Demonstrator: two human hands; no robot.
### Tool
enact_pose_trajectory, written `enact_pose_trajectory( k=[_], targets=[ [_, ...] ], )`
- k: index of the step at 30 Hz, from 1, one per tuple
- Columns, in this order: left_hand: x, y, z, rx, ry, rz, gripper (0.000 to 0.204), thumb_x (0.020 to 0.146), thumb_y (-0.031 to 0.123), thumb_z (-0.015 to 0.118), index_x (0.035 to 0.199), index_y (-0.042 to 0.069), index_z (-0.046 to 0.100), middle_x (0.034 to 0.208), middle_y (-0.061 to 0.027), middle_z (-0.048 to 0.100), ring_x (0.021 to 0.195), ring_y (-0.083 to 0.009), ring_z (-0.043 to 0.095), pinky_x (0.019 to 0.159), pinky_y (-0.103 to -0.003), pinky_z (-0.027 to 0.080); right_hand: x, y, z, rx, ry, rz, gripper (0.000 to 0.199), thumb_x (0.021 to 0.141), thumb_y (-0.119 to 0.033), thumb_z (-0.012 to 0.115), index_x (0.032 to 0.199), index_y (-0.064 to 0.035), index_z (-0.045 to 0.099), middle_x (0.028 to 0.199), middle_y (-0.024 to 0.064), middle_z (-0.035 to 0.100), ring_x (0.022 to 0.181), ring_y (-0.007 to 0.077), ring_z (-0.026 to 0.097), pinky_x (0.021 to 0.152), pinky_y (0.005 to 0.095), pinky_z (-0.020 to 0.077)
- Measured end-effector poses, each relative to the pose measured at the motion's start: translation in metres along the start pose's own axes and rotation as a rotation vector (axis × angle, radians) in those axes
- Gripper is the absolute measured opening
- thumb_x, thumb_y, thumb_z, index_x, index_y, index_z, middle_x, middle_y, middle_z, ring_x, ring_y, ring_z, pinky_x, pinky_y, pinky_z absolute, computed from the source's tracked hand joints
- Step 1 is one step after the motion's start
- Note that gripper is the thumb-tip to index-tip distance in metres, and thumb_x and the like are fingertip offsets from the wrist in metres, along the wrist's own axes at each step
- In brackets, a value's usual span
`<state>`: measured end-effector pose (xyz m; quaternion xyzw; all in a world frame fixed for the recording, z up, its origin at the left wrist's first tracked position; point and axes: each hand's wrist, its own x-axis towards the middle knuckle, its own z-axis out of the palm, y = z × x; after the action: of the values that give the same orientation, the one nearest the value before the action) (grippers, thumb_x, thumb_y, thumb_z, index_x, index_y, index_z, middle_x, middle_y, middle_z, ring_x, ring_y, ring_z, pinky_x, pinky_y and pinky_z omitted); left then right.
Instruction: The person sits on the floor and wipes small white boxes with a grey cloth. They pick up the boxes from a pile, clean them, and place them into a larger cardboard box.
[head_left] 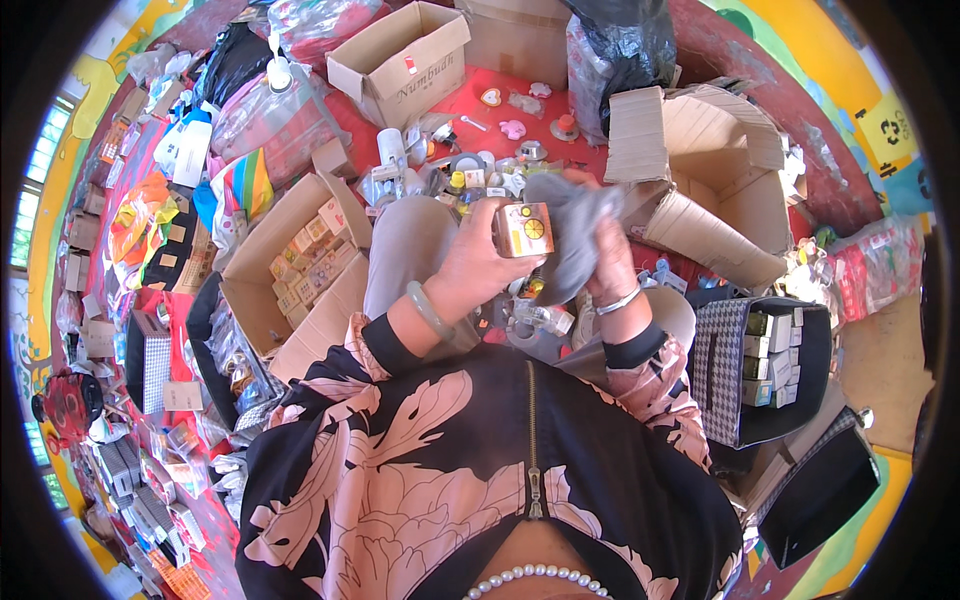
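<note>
My left hand point(474, 252) is closed around a small box point(526, 230) with a yellow and orange printed face turned up. In my right hand point(613, 262) is a dark grey cloth point(573, 240), bunched and partly smeared by motion, right beside the box. Both hands are held above my lap, between my knees. Beyond them lies a heap of small bottles, jars and packets point(470, 180), partly hidden behind my hands. To the left stands an open cardboard box point(245, 272) with several similar small boxes point(308, 255) in it.
An open cardboard carton point(365, 85) stands at the far left, and a torn open one point(640, 140) at the far right. A houndstooth bin point(715, 375) with several small boxes sits by my right knee. Bags and mixed goods cover the left side. Red sheeting point(470, 95) lies underneath.
</note>
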<state>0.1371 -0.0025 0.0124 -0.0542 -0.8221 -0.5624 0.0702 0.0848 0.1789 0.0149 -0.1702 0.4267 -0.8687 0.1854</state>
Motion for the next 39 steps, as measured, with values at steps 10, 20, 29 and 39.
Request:
enact_pose_trajectory(
  k=[10,20,29,39],
  targets=[
    [-0.020,-0.004,-0.018,0.081,0.036,0.099,0.061,0.064,0.012,0.076,0.115,-0.001,0.046,0.104,-0.0130,0.053,0.099,-0.0257,0.056,0.083,-0.036,0.048,0.005,0.034,-0.004,-0.026,0.407,0.144,0.037,0.090,-0.029,0.055,0.116,-0.0024,0.052,0.103,0.0063,0.060,0.091,0.0170,0.058,0.081,0.0315,0.0474],
    [-0.107,-0.123,-0.261,0.245,0.721,-0.424,0.068,0.061,0.021,0.080,0.116,-0.001,0.046,0.105,-0.0189,0.059,0.097,-0.0291,0.060,0.084,-0.035,0.049,0.006,0.044,-0.040,-0.093,0.554,0.303,0.038,0.090,-0.030,0.055,0.118,-0.0033,0.053,0.113,0.0093,0.059,0.100,0.0226,0.058,0.087,0.0362,0.0467],
    [-0.173,-0.252,-0.320,0.752,0.653,-0.986,0.044,0.073,0.019,0.069,0.107,0.000,0.048,0.109,-0.0271,0.052,0.099,-0.0398,0.057,0.084,-0.042,0.049,0.001,0.082,-0.054,-0.158,0.474,0.489,0.035,0.092,-0.028,0.052,0.117,-0.0034,0.051,0.111,0.0095,0.059,0.098,0.0228,0.059,0.085,0.0357,0.0479],
    [-0.191,-0.352,-0.305,1.049,0.421,-1.157,0.029,0.087,0.008,0.044,0.113,-0.002,0.052,0.102,-0.0290,0.060,0.094,-0.0345,0.063,0.077,-0.043,0.053,0.013,0.098,-0.056,-0.193,0.529,0.596,0.036,0.091,-0.031,0.053,0.116,-0.0037,0.054,0.113,0.0108,0.059,0.100,0.0242,0.058,0.087,0.0364,0.0469]
  ],
)
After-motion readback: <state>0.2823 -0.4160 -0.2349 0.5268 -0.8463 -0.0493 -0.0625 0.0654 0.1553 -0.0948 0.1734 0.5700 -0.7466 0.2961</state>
